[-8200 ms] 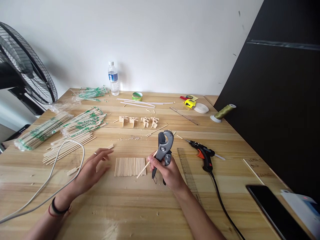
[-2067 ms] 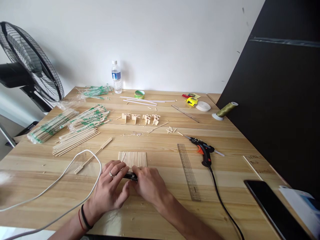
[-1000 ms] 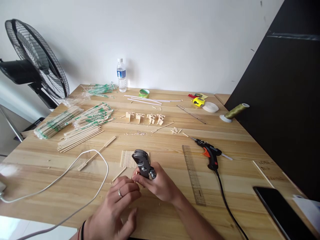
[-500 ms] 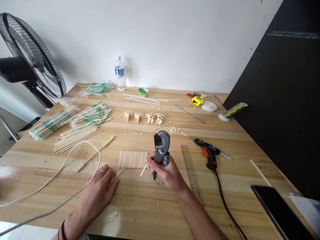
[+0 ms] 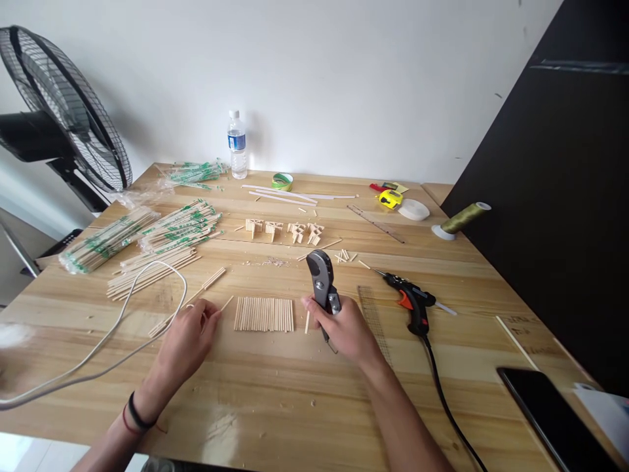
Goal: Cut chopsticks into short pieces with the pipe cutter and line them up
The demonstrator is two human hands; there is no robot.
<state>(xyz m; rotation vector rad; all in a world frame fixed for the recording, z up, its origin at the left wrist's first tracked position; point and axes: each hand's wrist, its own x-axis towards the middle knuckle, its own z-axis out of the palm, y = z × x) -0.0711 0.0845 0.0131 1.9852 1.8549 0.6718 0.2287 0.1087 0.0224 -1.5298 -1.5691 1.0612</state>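
Note:
A flat row of short wooden sticks [image 5: 264, 314] lies side by side between my hands. My left hand [image 5: 194, 328] is closed on a thin wooden stick [image 5: 227, 303], whose free end points up and right toward the row. To the right of the row, my right hand [image 5: 344, 324] grips a grey cutter [image 5: 320, 282] with its head up. A short stick [image 5: 307, 322] hangs just below the fingertips of that hand. Behind the row stand several small stick assemblies [image 5: 297, 232], with wood crumbs [image 5: 275, 261] in front of them.
A white cable [image 5: 111, 354] loops beside my left arm. Bundled sticks [image 5: 111, 239] lie at the left. A ruler [image 5: 374, 321], black glue gun [image 5: 415, 305] and phone [image 5: 550, 413] are at the right. A bottle [image 5: 238, 147] and yellow tape measure [image 5: 390, 198] stand farther back.
My left hand has moved up and left with its stick, shifting the cable loop. My right hand has moved right with the cutter and short stick, away from the row.

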